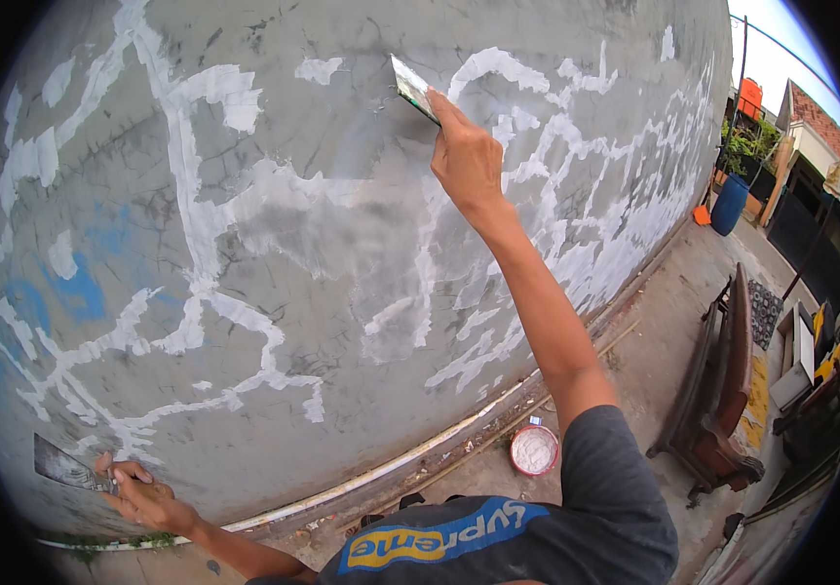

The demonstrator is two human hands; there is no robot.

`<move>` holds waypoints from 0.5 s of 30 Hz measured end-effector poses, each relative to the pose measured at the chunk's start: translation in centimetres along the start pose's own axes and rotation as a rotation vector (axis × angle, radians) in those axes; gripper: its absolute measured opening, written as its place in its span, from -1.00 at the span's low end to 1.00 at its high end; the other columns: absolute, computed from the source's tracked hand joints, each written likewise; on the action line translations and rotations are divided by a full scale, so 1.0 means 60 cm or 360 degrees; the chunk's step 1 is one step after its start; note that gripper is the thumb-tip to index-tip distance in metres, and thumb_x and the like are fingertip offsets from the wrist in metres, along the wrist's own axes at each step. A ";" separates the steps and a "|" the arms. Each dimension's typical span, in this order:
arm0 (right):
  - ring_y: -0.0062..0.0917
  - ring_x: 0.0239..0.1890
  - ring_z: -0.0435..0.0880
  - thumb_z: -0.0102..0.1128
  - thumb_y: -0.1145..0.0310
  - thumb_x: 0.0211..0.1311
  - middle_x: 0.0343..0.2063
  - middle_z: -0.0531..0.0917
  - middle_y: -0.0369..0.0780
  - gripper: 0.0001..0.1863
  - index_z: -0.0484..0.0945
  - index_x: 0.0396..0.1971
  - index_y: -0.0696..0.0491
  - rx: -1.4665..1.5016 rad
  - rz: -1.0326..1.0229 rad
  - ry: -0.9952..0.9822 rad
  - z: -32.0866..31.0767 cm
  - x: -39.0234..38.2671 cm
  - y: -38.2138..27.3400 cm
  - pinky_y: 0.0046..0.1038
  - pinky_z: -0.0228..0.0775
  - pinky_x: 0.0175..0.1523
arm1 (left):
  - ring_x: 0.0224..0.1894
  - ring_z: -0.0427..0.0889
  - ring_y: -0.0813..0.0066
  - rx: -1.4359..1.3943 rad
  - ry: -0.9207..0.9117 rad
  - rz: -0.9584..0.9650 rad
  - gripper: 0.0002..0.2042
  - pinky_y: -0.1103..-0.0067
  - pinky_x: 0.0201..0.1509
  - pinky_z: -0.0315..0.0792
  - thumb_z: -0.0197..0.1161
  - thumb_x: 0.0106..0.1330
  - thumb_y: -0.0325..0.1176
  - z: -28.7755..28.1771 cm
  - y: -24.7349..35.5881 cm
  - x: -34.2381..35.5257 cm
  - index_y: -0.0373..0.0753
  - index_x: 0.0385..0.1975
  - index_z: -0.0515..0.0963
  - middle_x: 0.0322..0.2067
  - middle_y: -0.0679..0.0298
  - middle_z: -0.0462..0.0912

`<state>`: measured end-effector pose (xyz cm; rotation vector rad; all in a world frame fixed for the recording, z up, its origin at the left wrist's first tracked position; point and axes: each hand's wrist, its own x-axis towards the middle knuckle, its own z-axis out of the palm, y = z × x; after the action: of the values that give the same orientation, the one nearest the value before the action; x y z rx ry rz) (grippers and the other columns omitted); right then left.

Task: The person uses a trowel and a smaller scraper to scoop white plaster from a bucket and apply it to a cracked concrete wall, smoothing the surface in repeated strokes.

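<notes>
My right hand point(469, 164) is raised against the grey wall point(288, 127), closed around a flat putty knife point(414, 86). The blade's edge lies at or very near the wall, up and left of the fingers. Low on the left, my left hand point(150, 501) grips a second, wide-bladed putty knife point(65, 466). Its dark blade is smeared with pale material and points left. White filler point(184, 161) runs in branching strips over cracks across the wall. A thinner, smeared filler patch point(313, 229) spreads below my right hand.
A red-rimmed bucket point(535, 474) of white paste point(535, 449) stands on the ground below my right arm. A white pipe point(371, 478) follows the wall's base. Further right are a wooden bench point(722, 390), a blue barrel point(729, 205) and piled household items point(829, 341).
</notes>
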<state>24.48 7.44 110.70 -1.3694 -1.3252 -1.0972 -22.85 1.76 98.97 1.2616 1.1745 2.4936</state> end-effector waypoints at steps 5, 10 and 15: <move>0.01 -0.01 0.64 0.10 0.68 0.02 0.10 0.50 0.19 -0.35 0.38 0.24 0.19 -0.0029 0.0040 -0.0020 0.066 -0.053 -0.084 -0.27 0.61 -0.22 | -0.65 0.01 0.75 0.0123 -0.0097 0.0044 -0.70 0.75 -0.68 -0.16 -0.06 0.50 -0.24 -0.012 -0.046 0.025 -0.38 -0.07 0.45 -0.56 0.41 0.27; -0.07 -0.28 0.70 0.12 0.63 0.09 -0.12 0.63 0.10 -0.47 0.47 0.15 0.12 0.0220 -0.0086 -0.0216 0.018 -0.084 -0.100 -0.27 0.56 -0.31 | -0.63 0.04 0.73 -0.0110 -0.0080 0.0015 -0.71 0.74 -0.67 -0.14 -0.05 0.50 -0.27 0.032 -0.033 0.029 -0.38 -0.02 0.42 -0.59 0.39 0.26; -0.16 -0.63 0.55 0.10 0.53 0.21 -0.63 0.56 0.01 -0.65 0.58 0.01 0.10 0.0136 0.0416 0.0034 -0.043 -0.010 -0.002 -0.26 0.37 -0.43 | -0.63 0.03 0.74 -0.0236 -0.0147 -0.0034 -0.71 0.73 -0.68 -0.16 -0.07 0.50 -0.28 0.062 -0.062 0.034 -0.39 -0.01 0.41 -0.59 0.40 0.23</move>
<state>24.35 4.79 110.59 -1.4172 -1.1275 -0.8668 -22.36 7.39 99.04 1.3023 0.9584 2.4276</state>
